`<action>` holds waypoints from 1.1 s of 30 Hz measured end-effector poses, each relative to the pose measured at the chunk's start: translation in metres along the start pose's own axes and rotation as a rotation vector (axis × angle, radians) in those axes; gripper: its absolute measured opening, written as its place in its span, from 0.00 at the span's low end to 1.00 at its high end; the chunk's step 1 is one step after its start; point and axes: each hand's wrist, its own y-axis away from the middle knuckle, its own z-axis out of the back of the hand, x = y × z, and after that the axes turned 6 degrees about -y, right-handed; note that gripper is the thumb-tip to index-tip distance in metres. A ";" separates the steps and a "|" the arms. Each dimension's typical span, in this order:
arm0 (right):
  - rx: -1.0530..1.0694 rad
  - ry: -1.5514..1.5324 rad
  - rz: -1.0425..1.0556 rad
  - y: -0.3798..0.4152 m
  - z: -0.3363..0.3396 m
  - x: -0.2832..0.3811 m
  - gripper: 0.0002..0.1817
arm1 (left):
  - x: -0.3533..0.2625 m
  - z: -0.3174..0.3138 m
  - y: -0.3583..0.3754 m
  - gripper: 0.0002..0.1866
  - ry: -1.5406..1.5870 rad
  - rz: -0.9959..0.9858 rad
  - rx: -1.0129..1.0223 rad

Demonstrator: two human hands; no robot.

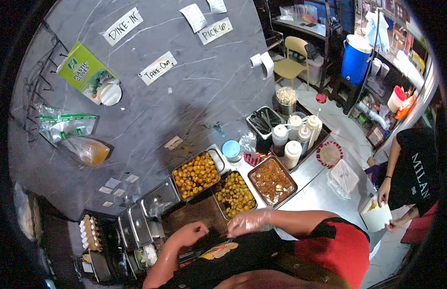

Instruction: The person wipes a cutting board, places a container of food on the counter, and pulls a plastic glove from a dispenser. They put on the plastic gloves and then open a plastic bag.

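My left hand [192,233] is bare, its fingers curled closed over the brown board [185,220], with nothing visible in it. Near it, my right hand [249,222] wears a clear plastic glove; its fingers bend down together, and whatever may be between them is hidden. The hands are apart. Just beyond the right hand stands a tray of small yellowish balls [234,192]. Behind it is a tray of larger orange-brown balls [197,174]. A pan of brown sauce [272,180] stands to the right.
Squeeze bottles [292,153] and a can of sticks [286,98] stand at the back right. Lidded steel containers [136,224] line the left. At the right, another person [411,168] holds a white board or container [376,215]. A glove box [86,72] hangs on the wall.
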 end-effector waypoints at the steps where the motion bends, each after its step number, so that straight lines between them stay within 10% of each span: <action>1: -0.058 0.045 0.116 0.001 -0.018 -0.010 0.17 | 0.011 -0.002 0.009 0.14 0.000 0.115 -0.043; 13: -0.159 -0.080 0.066 -0.007 -0.041 -0.089 0.05 | 0.028 -0.009 0.068 0.13 0.095 0.210 -0.131; 14: -0.327 -0.236 0.351 0.001 -0.051 -0.094 0.07 | 0.042 -0.015 0.079 0.12 0.096 0.173 -0.172; 19: -0.477 -0.285 -0.329 0.000 -0.038 0.002 0.23 | 0.071 -0.023 0.144 0.12 0.112 0.398 0.067; 24: -0.546 -0.136 -0.312 -0.034 -0.035 -0.045 0.19 | 0.044 -0.001 0.143 0.06 0.342 0.697 0.021; 26: -0.577 -0.096 -0.350 -0.055 -0.035 -0.042 0.17 | 0.067 -0.012 0.132 0.07 0.251 0.372 -0.297; 28: -0.588 -0.226 -0.362 -0.077 -0.034 -0.039 0.17 | 0.202 -0.090 0.078 0.10 0.847 0.068 -0.682; 33: -0.467 -0.116 -0.519 -0.132 -0.037 -0.034 0.19 | 0.205 -0.019 0.057 0.23 0.432 0.673 -1.117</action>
